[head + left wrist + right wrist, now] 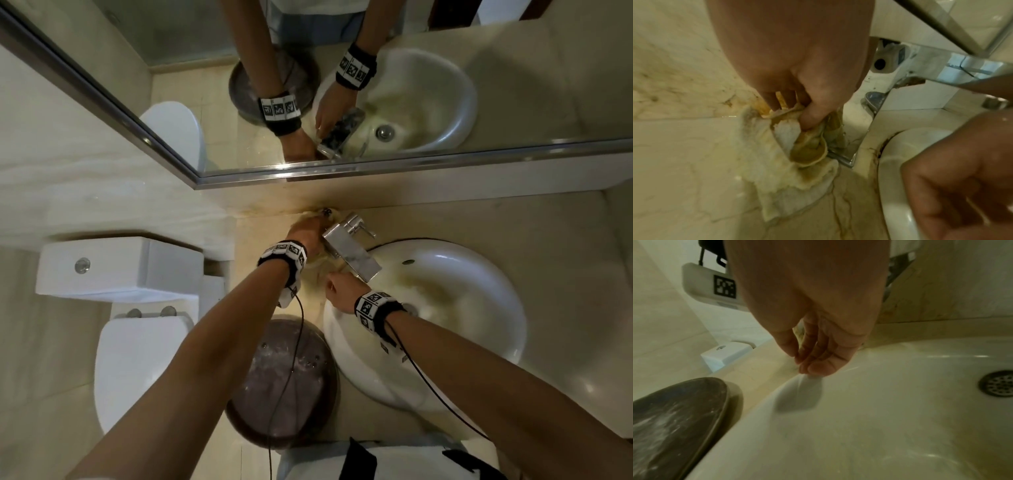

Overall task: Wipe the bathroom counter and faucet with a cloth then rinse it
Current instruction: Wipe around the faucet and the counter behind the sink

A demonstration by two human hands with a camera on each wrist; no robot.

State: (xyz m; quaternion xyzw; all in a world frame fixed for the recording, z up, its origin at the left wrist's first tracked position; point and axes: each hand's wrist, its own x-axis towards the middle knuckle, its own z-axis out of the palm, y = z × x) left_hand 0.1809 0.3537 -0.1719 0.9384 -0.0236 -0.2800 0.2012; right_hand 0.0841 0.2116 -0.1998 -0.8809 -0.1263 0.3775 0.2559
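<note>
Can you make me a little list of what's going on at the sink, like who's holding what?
left hand: grips the cloth
cloth: stained yellow, on the counter beside the faucet base
right hand: holds nothing, fingers relaxed over the sink rim
faucet: no running water visible
dark round basin: left of the sink
toilet: further left

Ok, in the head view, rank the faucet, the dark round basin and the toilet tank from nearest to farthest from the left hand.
1. faucet: directly right of the left hand, which holds the cloth against its base.
2. dark round basin: below the hand, toward the person, under the left forearm.
3. toilet tank: farthest, off to the left beyond the counter edge.
</note>
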